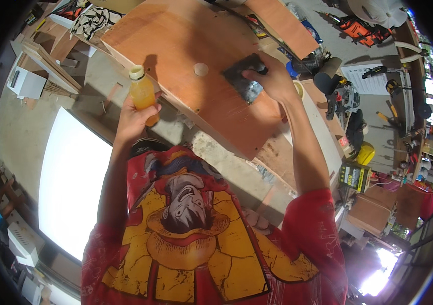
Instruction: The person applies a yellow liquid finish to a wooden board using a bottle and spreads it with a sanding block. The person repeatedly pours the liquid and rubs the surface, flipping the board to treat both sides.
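Observation:
My left hand (136, 116) is wrapped round a clear plastic bottle (142, 90) of yellow-orange liquid. It is held nearly upright beside the near edge of a reddish-brown wooden box (176, 43). My right hand (276, 80) grips a dark, flat, roughly square scraper (241, 77) with shiny grey patches. The scraper lies against or just over the box's top face; exact contact cannot be told. A pale round spot (200, 69) shows on that face, left of the scraper. Faint streaks mark the wood below my right hand.
An orange-and-black power drill (361, 31) lies at the far right. Right of the box is a bench crowded with tools, a yellow-and-black carton (354, 176) and a dark cylinder (327, 72). A bright white panel (69, 178) stands at the left, near wooden frames (49, 66).

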